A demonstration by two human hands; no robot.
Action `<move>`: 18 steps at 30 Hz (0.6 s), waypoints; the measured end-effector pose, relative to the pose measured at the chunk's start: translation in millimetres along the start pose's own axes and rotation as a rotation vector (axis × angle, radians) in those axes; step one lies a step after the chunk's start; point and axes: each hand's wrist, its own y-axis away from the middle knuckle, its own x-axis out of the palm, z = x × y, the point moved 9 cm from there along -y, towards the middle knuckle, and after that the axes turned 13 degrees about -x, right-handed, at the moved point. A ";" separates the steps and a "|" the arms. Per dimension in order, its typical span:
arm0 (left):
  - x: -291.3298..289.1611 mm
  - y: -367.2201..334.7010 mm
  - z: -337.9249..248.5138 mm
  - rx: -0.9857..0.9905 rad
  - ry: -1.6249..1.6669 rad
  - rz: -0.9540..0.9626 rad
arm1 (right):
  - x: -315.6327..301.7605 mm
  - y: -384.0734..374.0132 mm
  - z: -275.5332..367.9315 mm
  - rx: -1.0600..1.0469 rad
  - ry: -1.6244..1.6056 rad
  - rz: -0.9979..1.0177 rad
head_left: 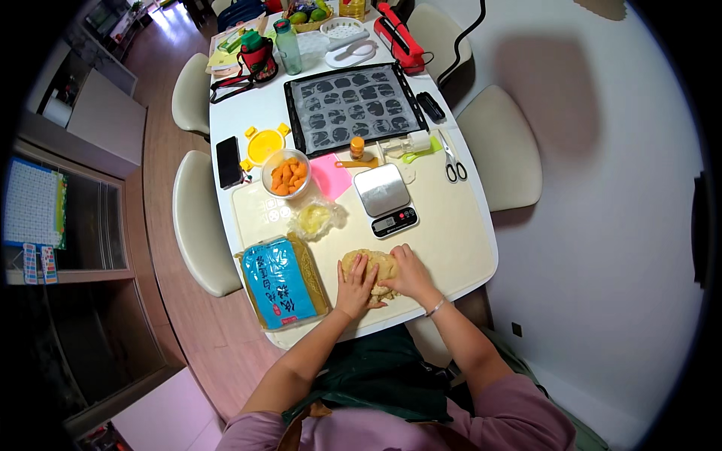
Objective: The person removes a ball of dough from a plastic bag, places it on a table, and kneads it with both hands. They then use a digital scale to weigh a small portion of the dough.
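A lump of pale yellow dough [375, 264] lies near the front edge of the table, with loose crumbs along its lower side. My left hand [356, 288] grips its left part, fingers spread over the top and thumb at the near side. Around the dough's right side curl the fingers of my right hand [410, 272]. Just beyond stands a kitchen scale [382, 190] with a bare metal plate. To the left of my left hand lies a large blue and clear plastic package [279, 284]. A crumpled plastic bag [314, 219] with something pale yellow inside rests behind it.
A tub of orange pieces [289, 174] stands by a yellow lid [265, 146] and a phone [229, 161]. Scissors [453, 164] lie at the right edge. Farther back are a lined baking tray [351, 107], a bottle [287, 48] and a red case [398, 39]. Chairs flank the table.
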 end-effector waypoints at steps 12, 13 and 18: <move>-63.1 -50.7 23.6 -0.180 0.519 0.050 | 4.8 33.6 89.5 -0.316 0.396 -0.339; -56.2 -60.6 27.7 -0.273 0.543 0.039 | -2.3 33.0 101.5 -0.314 0.320 -0.358; -26.1 -75.2 28.3 -0.464 0.418 0.016 | 10.5 12.5 48.5 0.037 -0.114 -0.381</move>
